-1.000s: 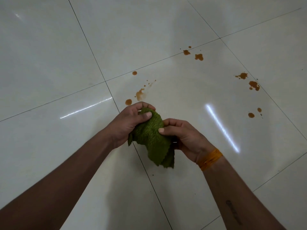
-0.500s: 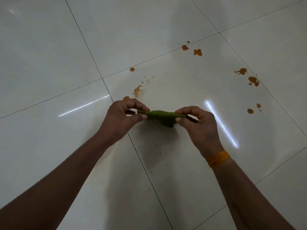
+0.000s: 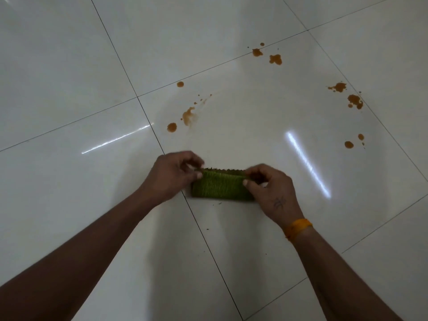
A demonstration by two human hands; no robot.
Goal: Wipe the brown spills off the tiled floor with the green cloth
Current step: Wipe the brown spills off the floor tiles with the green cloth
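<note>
The green cloth (image 3: 220, 186) is folded into a flat rectangle, held between both hands just above the white tiled floor (image 3: 69, 66). My left hand (image 3: 171, 174) pinches its upper left corner. My right hand (image 3: 269, 188) pinches its upper right corner. Brown spills lie beyond the cloth: a smear and round drop (image 3: 188, 115) straight ahead, two blotches (image 3: 275, 59) farther back, and more patches (image 3: 354, 100) with small drops (image 3: 348, 144) to the right.
Glossy white tiles with dark grout lines (image 3: 208, 239) stretch in every direction. Two bright light reflections (image 3: 308, 163) streak the floor. A few tiny dark crumbs (image 3: 208, 228) lie near the cloth. An orange band (image 3: 297, 228) circles my right wrist.
The bunched cloth was pulled taut edge-on between both hands, then turned so its folded face shows as a flat rectangle. Both hands have dropped lower in view.
</note>
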